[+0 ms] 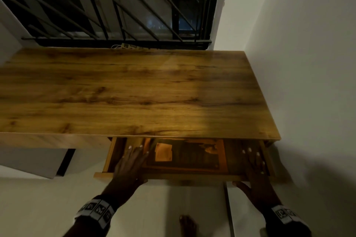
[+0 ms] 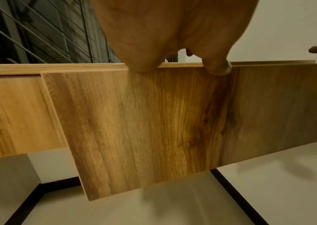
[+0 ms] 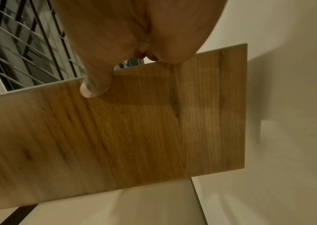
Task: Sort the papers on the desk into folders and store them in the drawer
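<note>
Drawer (image 1: 185,176) pulled partway out beneath the bench (image 1: 134,92), dark folder (image 1: 185,157) lying flat inside with an orange paper (image 1: 163,152) on top. Left grip (image 1: 129,167) and right grip (image 1: 257,171) both hooked over the drawer front, fingers inside, thumbs outside

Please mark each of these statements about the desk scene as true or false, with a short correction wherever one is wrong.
1. The drawer is fully shut. False: it is pulled out.
2. Both hands are at the drawer's front panel. True: left hand, right hand.
3. Loose papers cover the desk top. False: none are visible there.
4. A folder lies inside the drawer. True.
5. A barred window is behind the desk. True.
</note>
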